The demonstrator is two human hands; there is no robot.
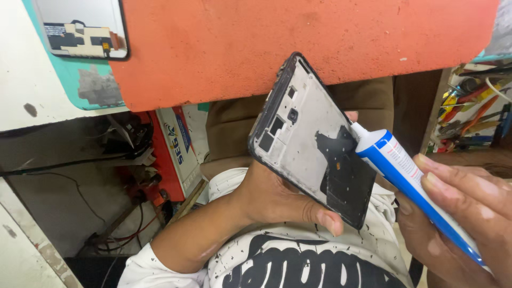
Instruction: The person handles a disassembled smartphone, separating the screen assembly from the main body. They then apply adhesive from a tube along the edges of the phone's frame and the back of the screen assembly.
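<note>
The left hand (282, 197) grips a phone frame (312, 141) from beneath, its long axis tilted up-left, while the right hand (464, 213), closed around a blue-and-white glue tube (410, 186), touches the nozzle to the frame's right edge.

Orange bench top (298, 42) w/ white-teal edge; tool rack (474, 106) right, cables below.

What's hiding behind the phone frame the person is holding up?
Behind the phone frame you can see the left hand cupping it, thumb at the lower edge, and a fingertip peeking out by the blue-and-white glue tube. The palm and other fingers are covered by the frame.
</note>
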